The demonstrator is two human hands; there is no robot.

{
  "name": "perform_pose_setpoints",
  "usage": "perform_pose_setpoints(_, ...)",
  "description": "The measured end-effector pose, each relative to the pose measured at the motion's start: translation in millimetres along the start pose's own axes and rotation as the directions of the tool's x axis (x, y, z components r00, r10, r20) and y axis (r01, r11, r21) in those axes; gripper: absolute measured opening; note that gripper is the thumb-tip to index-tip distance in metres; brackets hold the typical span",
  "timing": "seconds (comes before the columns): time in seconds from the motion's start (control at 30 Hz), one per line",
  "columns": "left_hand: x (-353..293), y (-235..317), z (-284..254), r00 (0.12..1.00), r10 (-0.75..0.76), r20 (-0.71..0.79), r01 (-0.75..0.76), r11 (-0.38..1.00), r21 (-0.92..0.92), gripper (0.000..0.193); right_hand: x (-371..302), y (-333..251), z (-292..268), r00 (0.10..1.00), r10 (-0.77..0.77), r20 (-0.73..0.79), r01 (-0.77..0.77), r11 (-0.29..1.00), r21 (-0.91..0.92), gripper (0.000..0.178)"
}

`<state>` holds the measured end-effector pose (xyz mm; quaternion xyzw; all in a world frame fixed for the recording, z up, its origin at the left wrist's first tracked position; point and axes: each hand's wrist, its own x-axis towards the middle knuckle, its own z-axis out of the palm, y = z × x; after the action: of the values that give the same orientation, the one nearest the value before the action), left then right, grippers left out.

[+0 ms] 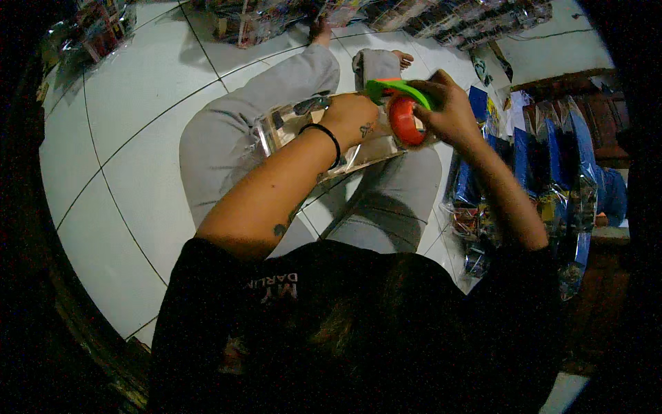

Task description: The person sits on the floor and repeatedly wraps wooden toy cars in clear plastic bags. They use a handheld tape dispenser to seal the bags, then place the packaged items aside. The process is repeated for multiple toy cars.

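A flat package in clear, shiny plastic (279, 131) lies across my lap, between my thighs. My left hand (352, 114) is closed over its top with the fingers curled down, and the fingertips are partly hidden. A black band circles that wrist. My right hand (445, 107) is closed around a bright green tape dispenser (416, 94), just right of my left hand. In the dispenser sits a tape roll with an orange-red core (405, 124), tilted over the package's right end.
I sit on white floor tiles (138, 172) with my grey-trousered legs (221, 138) stretched out. Plastic-wrapped packs (255, 24) line the far side. Several blue items in clear wrap (558, 155) stand at the right, before dark wooden furniture (610, 131).
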<state>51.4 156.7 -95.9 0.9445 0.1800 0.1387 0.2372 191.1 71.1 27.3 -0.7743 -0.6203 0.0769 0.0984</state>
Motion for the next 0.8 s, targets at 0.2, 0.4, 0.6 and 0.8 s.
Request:
perform_pose_setpoints(0.2, 4, 1, -2, 0.994, -0.068, 0.09, 0.065, 0.997, 0.036, 0.022, -90, 6, 35, 0.974, 0.098, -0.206, -0.042, 0.965, 0.259, 0.051)
perform_pose_setpoints(0.4, 14, -11, 9, 0.99, -0.086, 0.112, 0.084, 0.996, 0.025, 0.027, -203, -1, 52, 0.986, 0.098, -0.135, -0.087, 0.992, 0.086, 0.062)
perform_pose_setpoints(0.6, 19, -18, 8, 0.992, -0.024, 0.126, 0.02, 0.999, 0.037, 0.03, -171, -7, 93, 0.971, 0.237, -0.039, -0.233, 0.969, 0.079, 0.057)
perform_pose_setpoints(0.8, 9, 1, -18, 0.973, -0.05, 0.226, 0.016, 0.989, 0.149, 0.027, -172, 40, 97, 0.975, 0.154, -0.162, -0.076, 0.911, 0.406, 0.053)
